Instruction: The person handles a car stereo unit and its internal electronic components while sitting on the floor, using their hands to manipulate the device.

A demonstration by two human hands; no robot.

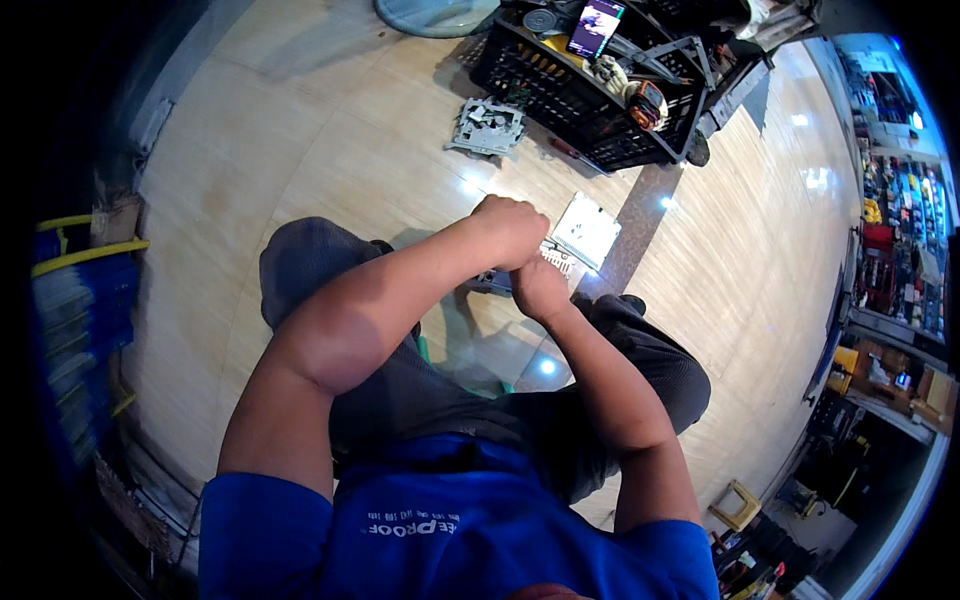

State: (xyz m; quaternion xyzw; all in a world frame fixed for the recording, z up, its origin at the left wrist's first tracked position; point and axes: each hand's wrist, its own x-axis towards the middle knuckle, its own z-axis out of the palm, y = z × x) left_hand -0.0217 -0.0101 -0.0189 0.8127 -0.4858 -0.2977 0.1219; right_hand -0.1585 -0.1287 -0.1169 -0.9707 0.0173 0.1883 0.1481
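Note:
My left hand (pixel 506 230) is closed in a fist, knuckles up, directly above and against my right hand (pixel 540 288). My right hand is also curled closed. Whatever sits inside the fingers is hidden by the hands themselves. Below and beside them shows part of a metal device (pixel 490 283), mostly covered, and a silvery slotted part (pixel 557 262) appears just right of my fingers. A flat, pale metal cover plate (pixel 587 231) lies on the floor to the right of both hands. Farther off rests a grey metal frame with cut-outs (pixel 487 127).
A black plastic crate (pixel 560 95) full of tools and parts stands ahead, with a phone (pixel 596 27) propped on top and an orange meter (pixel 646 104) inside. A red-handled screwdriver (pixel 570 150) lies by it. Blue stacked items (pixel 80 310) stand left; shelves (pixel 900 230) line the right.

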